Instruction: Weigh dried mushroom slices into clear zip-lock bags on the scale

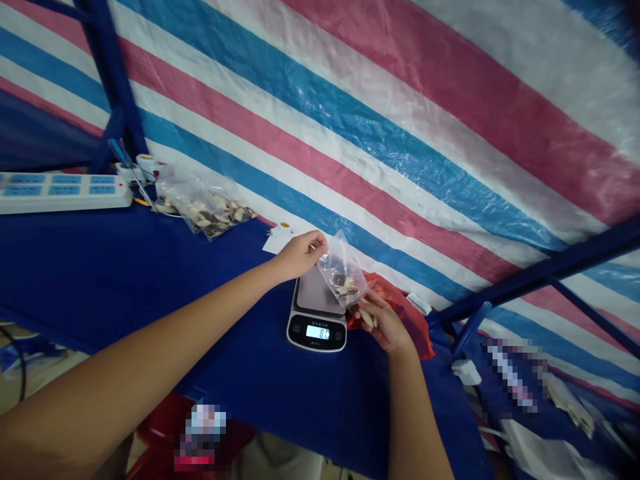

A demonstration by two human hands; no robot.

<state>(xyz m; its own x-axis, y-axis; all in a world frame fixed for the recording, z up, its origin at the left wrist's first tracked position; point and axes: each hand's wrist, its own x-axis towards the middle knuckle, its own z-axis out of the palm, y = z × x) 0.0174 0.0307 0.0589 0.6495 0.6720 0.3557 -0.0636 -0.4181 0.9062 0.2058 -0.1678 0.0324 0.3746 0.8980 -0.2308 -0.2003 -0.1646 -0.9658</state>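
My left hand [302, 255] pinches the upper left edge of a small clear plastic bag [341, 259]. A few pale and dark dried pieces [345, 285] lie in the bag's lower part. The bag is tilted above the grey plate of a digital kitchen scale [317, 335], whose lit display seems to read 81 or 87. Closed at the bag's lower right corner, my right hand [387, 325] holds some pale dried slices [368, 317] in its fingers. Whether it also grips the bag I cannot tell. Behind it spreads a red plastic bag [400, 303], its contents mostly hidden.
A larger clear bag of dried pieces [215, 217] lies at the back left, beside a white power strip [65, 190] and a screwdriver [131, 170]. White paper [275, 238] is behind the scale. Blue metal bars [550, 267] and striped sheeting [350, 120] bound the blue table.
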